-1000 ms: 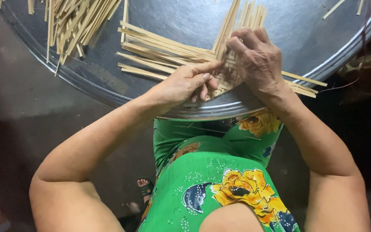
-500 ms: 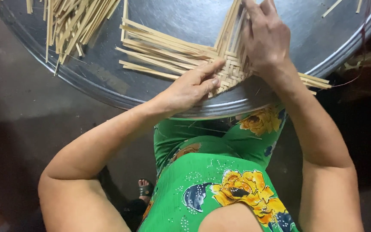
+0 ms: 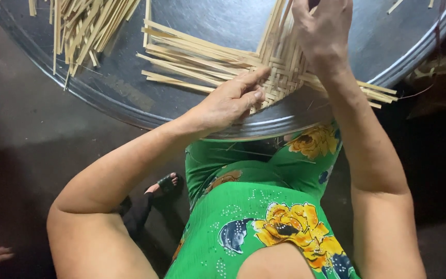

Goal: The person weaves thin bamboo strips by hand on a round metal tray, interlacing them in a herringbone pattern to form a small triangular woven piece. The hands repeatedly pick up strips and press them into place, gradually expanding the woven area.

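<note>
On the round metal tray, near its front rim, lies a half-woven bamboo mat. Her left hand presses flat on it, fingers stretched open; the right hand pinches upright strips farther in. Loose strips lie well left of the weave.

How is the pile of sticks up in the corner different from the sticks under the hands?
The loose pile lies jumbled and untouched at the tray's far left; the woven strips cross over and under each other in a flat mat. The left hand presses the mat and the right hand grips its upright strips. Both look like pale, thin, flat strips.
</note>
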